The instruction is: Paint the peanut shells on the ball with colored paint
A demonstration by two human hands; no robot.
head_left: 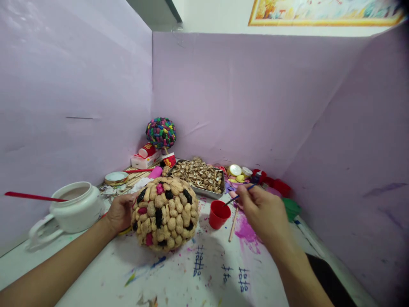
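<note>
My left hand grips the left side of a round ball covered in peanut shells, tilted up off the table. Most shells are bare tan; a few are painted black or magenta. Between the fingers of my right hand is a thin dark paintbrush, its tip down at the rim of a small red cup. What the cup contains is hard to make out. A wooden stick lies on the table just right of the cup.
A white jug with a red stick stands at the left. Behind are a metal tray of shells and a multicoloured ball. Paint pots and a green cup sit at the right. Lilac panels enclose the paint-stained table.
</note>
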